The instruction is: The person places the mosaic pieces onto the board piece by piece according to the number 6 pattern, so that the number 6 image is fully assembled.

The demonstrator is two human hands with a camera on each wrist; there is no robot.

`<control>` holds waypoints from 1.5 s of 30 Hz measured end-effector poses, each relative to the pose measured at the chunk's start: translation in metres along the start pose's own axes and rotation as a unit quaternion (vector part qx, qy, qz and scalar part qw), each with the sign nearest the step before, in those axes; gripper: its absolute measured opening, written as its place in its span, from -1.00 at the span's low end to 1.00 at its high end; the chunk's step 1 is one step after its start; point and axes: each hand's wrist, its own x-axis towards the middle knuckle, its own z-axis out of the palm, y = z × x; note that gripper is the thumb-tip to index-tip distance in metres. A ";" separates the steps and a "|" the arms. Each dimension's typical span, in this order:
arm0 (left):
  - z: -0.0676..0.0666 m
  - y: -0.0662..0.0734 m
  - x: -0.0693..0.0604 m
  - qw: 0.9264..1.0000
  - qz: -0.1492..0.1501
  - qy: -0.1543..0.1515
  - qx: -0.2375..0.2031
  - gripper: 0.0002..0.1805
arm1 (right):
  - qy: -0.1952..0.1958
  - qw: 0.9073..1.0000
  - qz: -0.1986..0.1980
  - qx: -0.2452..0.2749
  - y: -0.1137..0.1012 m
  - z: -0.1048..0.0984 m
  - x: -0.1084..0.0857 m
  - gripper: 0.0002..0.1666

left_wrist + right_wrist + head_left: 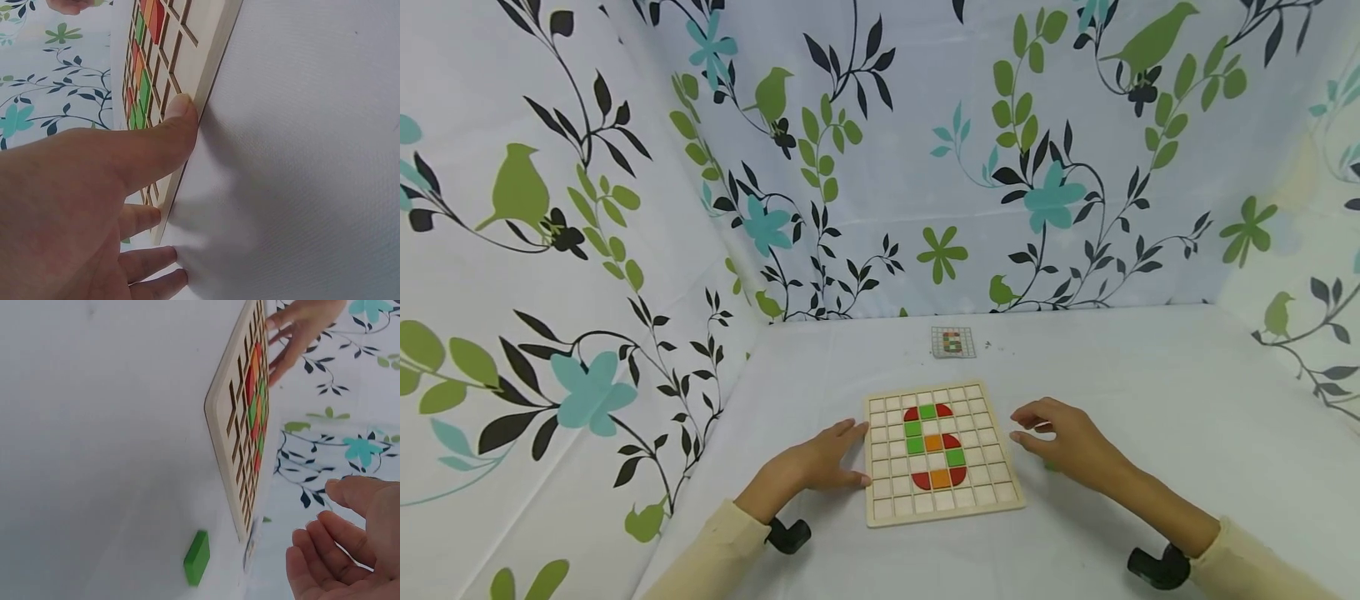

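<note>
A square wooden grid board (891, 504) lies flat on the white table. Red, green and orange tiles sit in its cells and form an S-like figure. Along the board's left edge rests my left hand (826, 458); in the left wrist view its thumb (181, 115) touches the rim and the fingers are spread. To the right of the board hovers my right hand (1071, 437), fingers loosely bent, holding nothing. Beneath it a loose green tile (197, 557) lies on the table, mostly hidden by the hand in the head view.
Behind the board lies a small printed card (952, 342) showing a similar tile figure on a grid. A curtain (895, 158) with birds and leaves surrounds the white table (1150, 375) at the back and sides.
</note>
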 end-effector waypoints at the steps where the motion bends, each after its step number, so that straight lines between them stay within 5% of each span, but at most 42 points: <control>1: 0.000 0.000 0.000 1.000 -0.001 0.000 0.000 0.03 | 0.004 1.000 0.002 0.000 0.002 -0.004 -0.002 -0.70; 9: 0.002 -0.003 0.002 1.000 0.002 -0.001 0.001 0.04 | 0.021 0.999 0.020 -0.019 0.017 -0.024 -0.021 -0.62; 20: 0.004 -0.006 0.004 1.000 0.001 -0.001 -0.002 0.04 | -0.026 0.997 0.075 -0.003 0.036 -0.017 -0.040 -0.50; 31: 0.004 -0.005 0.000 1.000 0.011 0.004 -0.005 0.05 | -0.063 0.995 0.073 -0.029 0.046 -0.008 -0.043 -0.36; 45: 0.002 -0.003 -0.001 1.000 0.012 0.003 -0.004 0.04 | -0.044 0.998 0.024 -0.039 0.050 -0.005 -0.043 -0.52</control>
